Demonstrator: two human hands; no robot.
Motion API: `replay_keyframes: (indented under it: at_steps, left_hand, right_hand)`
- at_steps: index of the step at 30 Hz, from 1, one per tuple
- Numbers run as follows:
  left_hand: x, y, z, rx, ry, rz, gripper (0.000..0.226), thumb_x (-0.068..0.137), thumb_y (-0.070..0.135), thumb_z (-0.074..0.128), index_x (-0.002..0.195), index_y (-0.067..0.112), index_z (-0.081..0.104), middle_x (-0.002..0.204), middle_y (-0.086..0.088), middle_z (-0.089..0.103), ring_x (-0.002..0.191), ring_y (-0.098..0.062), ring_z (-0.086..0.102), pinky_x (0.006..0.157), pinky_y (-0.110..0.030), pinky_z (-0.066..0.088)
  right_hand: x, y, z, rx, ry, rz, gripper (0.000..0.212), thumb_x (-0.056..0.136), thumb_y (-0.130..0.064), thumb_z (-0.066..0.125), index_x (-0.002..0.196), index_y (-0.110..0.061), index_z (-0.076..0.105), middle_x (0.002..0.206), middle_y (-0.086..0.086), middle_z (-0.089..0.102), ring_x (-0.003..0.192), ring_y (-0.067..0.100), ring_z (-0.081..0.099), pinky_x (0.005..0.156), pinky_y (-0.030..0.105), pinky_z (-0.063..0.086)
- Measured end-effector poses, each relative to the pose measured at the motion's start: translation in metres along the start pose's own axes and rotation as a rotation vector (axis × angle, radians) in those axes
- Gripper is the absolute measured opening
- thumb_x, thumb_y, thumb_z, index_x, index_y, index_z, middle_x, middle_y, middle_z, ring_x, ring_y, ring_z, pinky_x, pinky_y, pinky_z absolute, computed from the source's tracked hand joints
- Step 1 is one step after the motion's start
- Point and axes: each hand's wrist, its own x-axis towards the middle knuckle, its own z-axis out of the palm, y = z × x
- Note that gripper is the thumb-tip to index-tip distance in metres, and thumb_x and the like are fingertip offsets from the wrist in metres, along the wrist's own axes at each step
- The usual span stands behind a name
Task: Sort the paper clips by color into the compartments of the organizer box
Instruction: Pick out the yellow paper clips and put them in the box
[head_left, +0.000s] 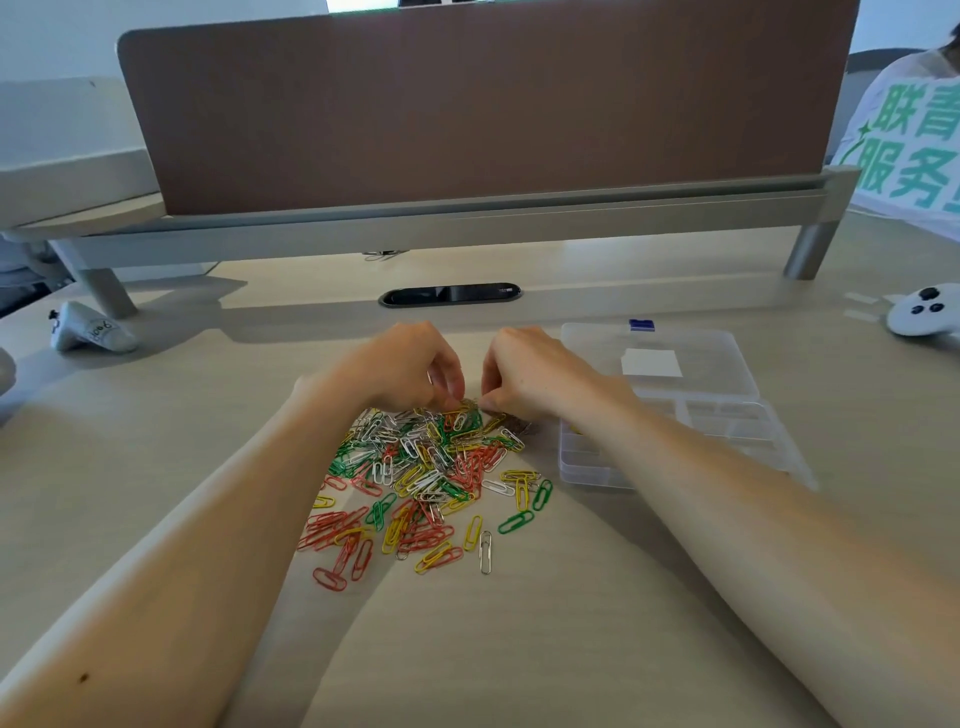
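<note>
While the paper clips (431, 467) are lying heaped on the table (519, 649) nearest us, we are pinching clips at the heap's far edge with our left hand (410, 364) and right hand (530, 374), fingers curled. The organizer box (727, 426) is sitting open just to the right.

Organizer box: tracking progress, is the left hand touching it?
Apart: head view shows the left hand at the paper clips, right hand between it and organizer box.
</note>
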Motion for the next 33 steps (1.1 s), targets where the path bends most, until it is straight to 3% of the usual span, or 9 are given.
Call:
replay_keyframes:
  at_steps: [8,15,19,24,28,33]
  left_hand:
    - [-0.003,0.002,-0.004,-0.018,-0.044,-0.032,0.008,0.077,0.020,0.078,0.077,0.026,0.072,0.080,0.008,0.071,0.070,-0.006,0.064,0.074,-0.029,0.053]
    - [-0.004,0.003,-0.004,0.043,-0.059,-0.023,0.004,0.081,0.023,0.074,0.079,0.025,0.071,0.083,0.007,0.069,0.073,-0.007,0.061,0.072,-0.027,0.048]
    - [-0.005,0.001,-0.010,0.016,-0.006,-0.012,0.007,0.084,0.016,0.071,0.079,0.020,0.068,0.073,0.010,0.065,0.071,-0.006,0.062,0.070,-0.023,0.045]
    - [-0.005,-0.003,-0.011,-0.108,0.063,-0.035,0.014,0.083,0.009,0.071,0.076,0.021,0.067,0.071,0.006,0.071,0.066,-0.004,0.067,0.070,-0.021,0.053]
    - [-0.006,-0.007,-0.009,-0.151,0.014,-0.067,0.015,0.082,0.000,0.069,0.082,0.015,0.071,0.070,0.003,0.072,0.065,-0.007,0.069,0.069,-0.023,0.057]
    - [-0.007,-0.007,-0.011,-0.147,0.015,-0.060,0.013,0.084,0.005,0.069,0.090,0.015,0.074,0.076,0.000,0.074,0.067,-0.006,0.069,0.067,-0.017,0.054]
  right_hand:
    - [0.002,0.005,0.001,-0.053,-0.014,0.013,0.005,0.082,-0.012,0.069,0.085,-0.013,0.073,0.097,0.008,0.067,0.091,0.028,0.062,0.074,0.036,0.052]
    - [-0.002,0.005,-0.001,-0.055,-0.072,0.002,0.011,0.086,-0.008,0.061,0.087,-0.005,0.072,0.097,0.011,0.066,0.091,0.031,0.063,0.076,0.041,0.056]
    - [-0.002,0.006,-0.004,-0.038,-0.090,0.010,0.019,0.082,-0.002,0.055,0.087,0.002,0.072,0.100,0.019,0.069,0.098,0.035,0.062,0.076,0.045,0.055]
    - [-0.004,0.008,-0.014,0.018,-0.072,-0.004,0.013,0.088,-0.006,0.061,0.089,-0.004,0.074,0.089,0.006,0.070,0.085,0.022,0.063,0.073,0.037,0.054]
    - [-0.004,0.010,-0.017,0.054,-0.065,-0.016,0.011,0.090,-0.010,0.062,0.091,-0.009,0.073,0.070,-0.012,0.054,0.069,0.007,0.052,0.065,0.025,0.041]
    - [-0.005,0.012,-0.020,0.063,-0.076,-0.036,0.012,0.090,-0.009,0.062,0.092,-0.006,0.074,0.080,-0.002,0.064,0.072,0.010,0.056,0.067,0.027,0.048]
